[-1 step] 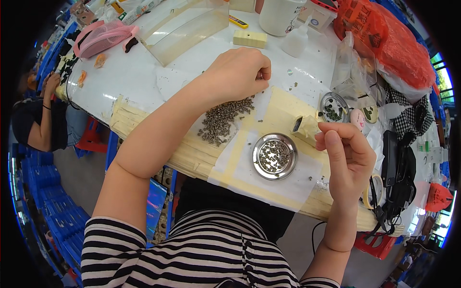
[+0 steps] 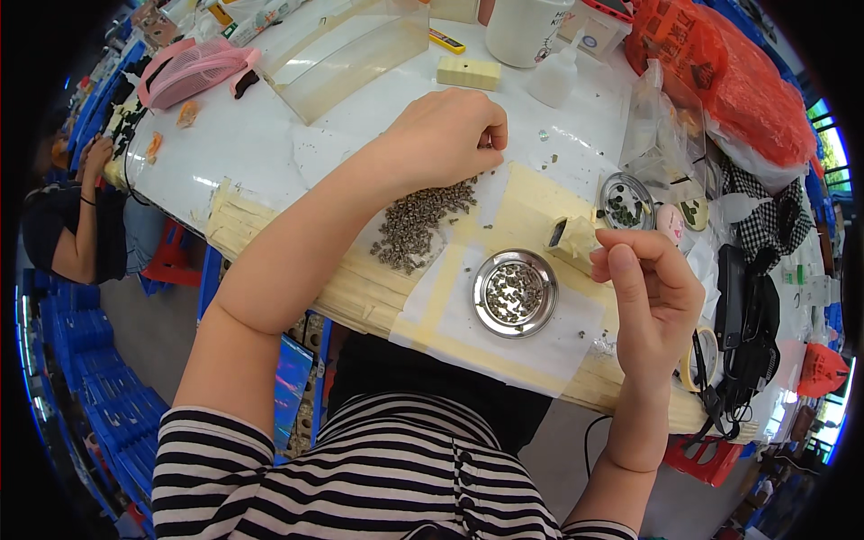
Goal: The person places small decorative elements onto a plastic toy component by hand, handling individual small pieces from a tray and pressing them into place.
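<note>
My left hand (image 2: 445, 135) is closed, its fingers curled down over the far side of a pile of small grey metal parts (image 2: 414, 225). What its fingertips hold, if anything, is hidden. Further right, my right hand (image 2: 655, 297) is raised with thumb and forefinger drawn together; anything between them is too small to make out. Just beyond those fingertips sits a small block wrapped in cream tape (image 2: 576, 238). Between my hands, a round steel dish (image 2: 480, 310) holds many similar small pieces. A second round dish (image 2: 621, 178) with dark green pieces stands behind the block.
At the back are a cream block (image 2: 468, 74), a yellow cutter (image 2: 446, 40), a white cup (image 2: 522, 31) and a squeeze bottle (image 2: 554, 79). A clear tray (image 2: 360, 72) and pink mesh pouch (image 2: 193, 74) lie left. Red bags (image 2: 720, 81) and a tape roll (image 2: 700, 360) are right.
</note>
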`<act>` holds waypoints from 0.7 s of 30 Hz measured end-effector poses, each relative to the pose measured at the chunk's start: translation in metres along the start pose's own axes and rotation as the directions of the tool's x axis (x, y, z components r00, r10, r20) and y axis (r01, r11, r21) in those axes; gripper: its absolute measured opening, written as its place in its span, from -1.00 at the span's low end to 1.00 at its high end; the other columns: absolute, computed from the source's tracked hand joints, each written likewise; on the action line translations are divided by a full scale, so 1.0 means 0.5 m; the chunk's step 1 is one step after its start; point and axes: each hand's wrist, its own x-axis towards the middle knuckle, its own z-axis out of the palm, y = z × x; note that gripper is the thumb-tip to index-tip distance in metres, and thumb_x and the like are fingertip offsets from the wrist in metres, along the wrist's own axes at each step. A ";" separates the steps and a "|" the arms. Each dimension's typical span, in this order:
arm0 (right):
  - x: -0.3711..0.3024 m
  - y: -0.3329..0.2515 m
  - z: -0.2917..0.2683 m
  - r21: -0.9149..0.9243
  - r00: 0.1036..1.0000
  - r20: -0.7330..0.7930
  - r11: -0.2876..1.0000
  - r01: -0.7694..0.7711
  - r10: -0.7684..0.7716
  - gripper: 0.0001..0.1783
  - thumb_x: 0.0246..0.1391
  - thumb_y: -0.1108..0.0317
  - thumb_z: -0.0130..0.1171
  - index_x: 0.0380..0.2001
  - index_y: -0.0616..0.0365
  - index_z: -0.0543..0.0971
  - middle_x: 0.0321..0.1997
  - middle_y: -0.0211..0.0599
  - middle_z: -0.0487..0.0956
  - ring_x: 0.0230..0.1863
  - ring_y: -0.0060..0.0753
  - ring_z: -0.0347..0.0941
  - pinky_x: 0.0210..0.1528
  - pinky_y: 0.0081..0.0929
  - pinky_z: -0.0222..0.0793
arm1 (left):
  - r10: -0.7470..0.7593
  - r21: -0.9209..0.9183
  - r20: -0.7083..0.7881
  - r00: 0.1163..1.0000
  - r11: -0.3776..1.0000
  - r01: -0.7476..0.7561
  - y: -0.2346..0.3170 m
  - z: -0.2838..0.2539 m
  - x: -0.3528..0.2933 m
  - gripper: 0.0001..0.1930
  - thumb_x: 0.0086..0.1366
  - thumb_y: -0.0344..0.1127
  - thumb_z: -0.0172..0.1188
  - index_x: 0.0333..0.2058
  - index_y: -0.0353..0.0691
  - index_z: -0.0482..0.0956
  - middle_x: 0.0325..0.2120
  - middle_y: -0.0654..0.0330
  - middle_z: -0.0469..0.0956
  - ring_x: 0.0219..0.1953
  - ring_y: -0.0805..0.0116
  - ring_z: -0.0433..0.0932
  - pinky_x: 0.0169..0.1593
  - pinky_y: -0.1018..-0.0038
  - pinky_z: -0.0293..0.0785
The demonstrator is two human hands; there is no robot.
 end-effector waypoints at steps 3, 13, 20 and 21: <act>-0.001 -0.001 0.001 -0.004 1.000 0.006 1.000 0.003 -0.003 -0.88 0.19 0.52 0.21 -0.23 0.35 0.64 -0.29 -0.28 0.64 -0.29 -0.58 0.56 -0.19 -0.65 0.43 | -0.005 -0.021 0.018 1.000 1.000 0.006 -0.003 -0.003 0.002 -0.88 0.10 -0.39 0.32 -0.42 -0.31 0.62 -0.44 0.08 0.62 -0.35 0.21 0.61 -0.23 0.35 0.52; 0.001 0.006 0.005 0.012 1.000 -0.016 1.000 -0.009 0.009 -0.88 0.19 0.49 0.23 -0.23 0.32 0.65 -0.31 -0.27 0.65 -0.32 -0.60 0.55 -0.22 -0.65 0.45 | 0.096 -0.656 -0.178 0.979 0.730 -0.191 0.072 -0.019 -0.026 -0.89 0.23 -0.45 0.31 -0.28 -0.35 0.66 -0.37 0.24 0.64 -0.32 0.60 0.54 -0.24 0.62 0.48; 0.000 0.009 0.012 0.103 0.999 0.018 0.993 -0.050 0.049 -0.85 0.23 0.47 0.20 -0.21 0.34 0.63 -0.29 -0.29 0.64 -0.34 -0.60 0.55 -0.25 -0.61 0.49 | 0.311 -0.767 -0.189 0.931 0.546 -0.338 0.107 0.000 -0.059 -0.80 0.10 -0.53 0.42 -0.25 -0.29 0.73 -0.38 0.26 0.57 -0.32 0.48 0.50 -0.21 0.59 0.41; -0.002 0.007 0.012 0.149 0.997 0.032 0.987 -0.068 0.064 -0.85 0.23 0.48 0.19 -0.19 0.34 0.62 -0.30 -0.31 0.64 -0.34 -0.61 0.54 -0.25 -0.61 0.49 | 0.320 -0.745 -0.187 0.929 0.571 -0.346 0.109 0.000 -0.062 -0.80 0.08 -0.53 0.43 -0.27 -0.25 0.74 -0.39 0.27 0.56 -0.33 0.49 0.48 -0.22 0.59 0.40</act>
